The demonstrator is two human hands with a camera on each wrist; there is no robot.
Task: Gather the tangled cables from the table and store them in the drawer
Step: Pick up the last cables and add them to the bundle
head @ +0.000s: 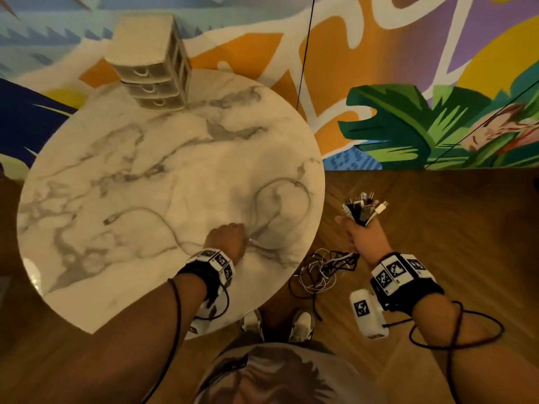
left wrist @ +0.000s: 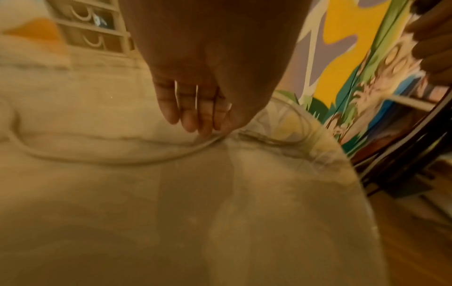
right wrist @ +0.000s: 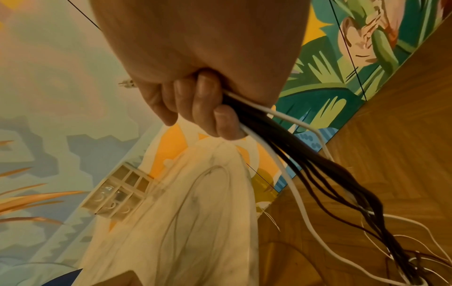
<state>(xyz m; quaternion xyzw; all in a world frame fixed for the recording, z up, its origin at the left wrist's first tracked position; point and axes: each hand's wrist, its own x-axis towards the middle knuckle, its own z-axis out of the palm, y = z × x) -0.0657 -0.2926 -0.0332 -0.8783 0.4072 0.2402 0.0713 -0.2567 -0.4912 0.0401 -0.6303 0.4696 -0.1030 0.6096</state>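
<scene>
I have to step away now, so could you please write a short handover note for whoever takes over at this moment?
Right hand: grips the cable bundle beside the table, off its edge; plugs stick up above the fist and the tangled ends hang toward the floor.
Left hand: on the table, fingers down on the white cable; a firm hold cannot be told.
Drawer unit: at the table's far edge, all drawers closed.
Done: most cables gathered.
Left: pick up the white cable, add it to the bundle, open a drawer, store everything.
</scene>
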